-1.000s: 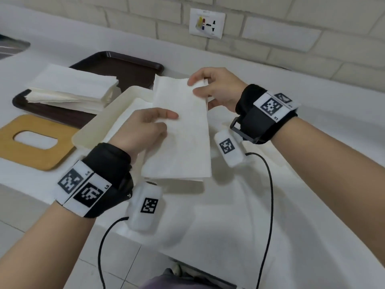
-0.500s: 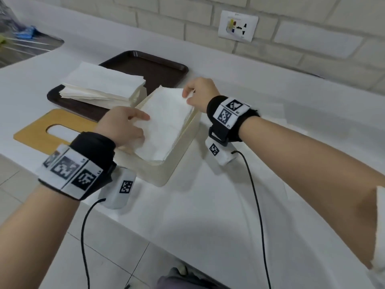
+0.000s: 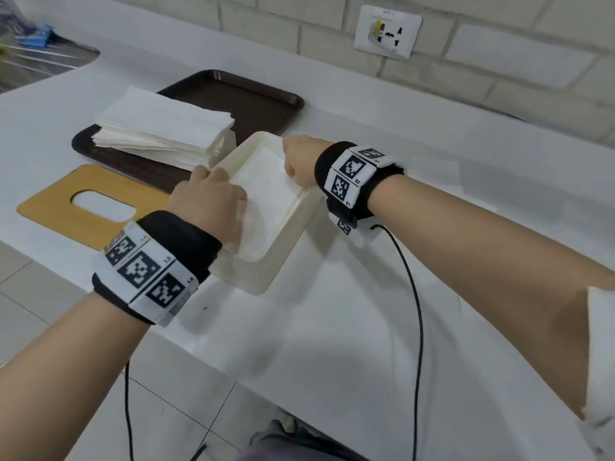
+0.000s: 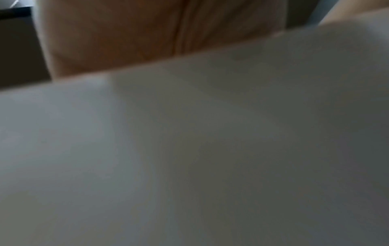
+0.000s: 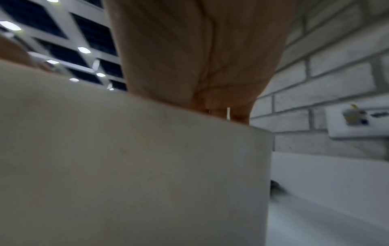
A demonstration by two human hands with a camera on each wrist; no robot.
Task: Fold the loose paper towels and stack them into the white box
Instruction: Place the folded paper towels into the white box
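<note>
Ceiling lights (image 5: 83, 50): right wrist only

The right wristband (image 3: 354, 176) carries small codes "R1" and "R2" beside its square markers. Small print on the left wristband (image 3: 146, 271) is too blurred to read.

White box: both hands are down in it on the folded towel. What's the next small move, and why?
Probably lift both hands out and reach for the stack on the brown tray. The folded towel lies flat inside the white box, with the left hand and the right hand resting on its edges, so this placement looks finished. Loose towels remain.
</note>
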